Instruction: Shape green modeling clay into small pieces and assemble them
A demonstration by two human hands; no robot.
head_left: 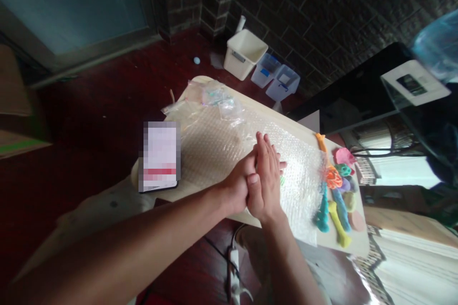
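Note:
Over the bubble wrap [222, 152] on the table, my hands press together palm against palm. My left hand [241, 178] lies behind, its fingers mostly covered by my right hand [266, 178], whose fingers are straight and close together. Whatever lies between the palms is hidden. A small green bit [282, 180] shows just beyond the edge of my right hand; I cannot tell whether it touches it. To the right lie pieces that look like modelling clay: a teal stick [322, 212], a yellow stick [339, 224], a blue stick [341, 209] and an orange lump [333, 177].
A phone-like device [160, 157] with a blurred screen stands at the table's left edge. Clear plastic bags [218, 97] lie at the far end. Beyond are a cream bin [245, 52] and two clear boxes [282, 83]. A power strip [234, 271] is below.

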